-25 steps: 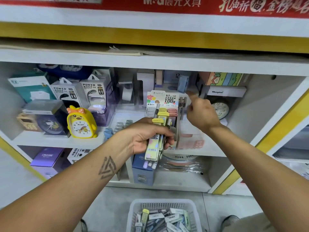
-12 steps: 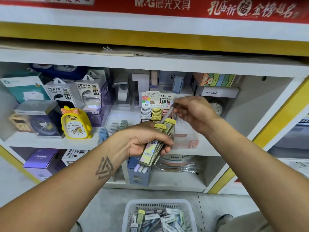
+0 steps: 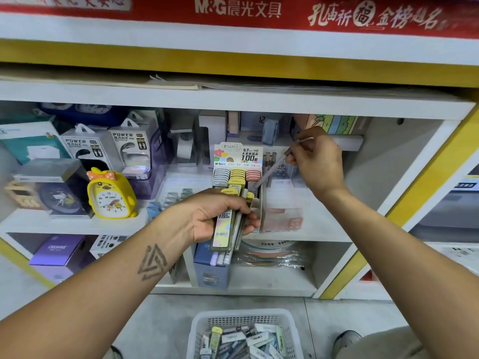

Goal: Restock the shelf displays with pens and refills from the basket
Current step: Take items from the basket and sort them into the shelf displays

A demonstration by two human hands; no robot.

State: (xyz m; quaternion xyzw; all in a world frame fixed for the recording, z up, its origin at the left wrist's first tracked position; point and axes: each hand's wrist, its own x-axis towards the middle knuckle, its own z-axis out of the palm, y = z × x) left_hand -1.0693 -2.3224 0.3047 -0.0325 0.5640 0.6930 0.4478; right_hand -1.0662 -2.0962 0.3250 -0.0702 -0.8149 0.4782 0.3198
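My left hand (image 3: 217,216) grips a bundle of refill cases and pens (image 3: 228,224), yellow caps up, in front of the middle shelf. My right hand (image 3: 316,161) pinches a slim grey pen (image 3: 272,169) by its upper end, its tip slanting down toward the refill display box (image 3: 238,156) with grey, yellow and pink rows. A clear pen holder (image 3: 285,203) stands just right of that box. On the floor below sits a white basket (image 3: 243,317) with several more refill cases and pens.
A yellow duck alarm clock (image 3: 111,195), power bank boxes (image 3: 103,149) and a boxed clock (image 3: 54,187) fill the shelf's left side. A blue box (image 3: 210,268) and purple box (image 3: 59,252) stand on the lower shelf. A yellow shelf post (image 3: 388,218) rises on the right.
My right hand came back from the shelf to the bundle, drew one grey pen out of it and has lifted it up and right toward the display. The left hand stayed put.
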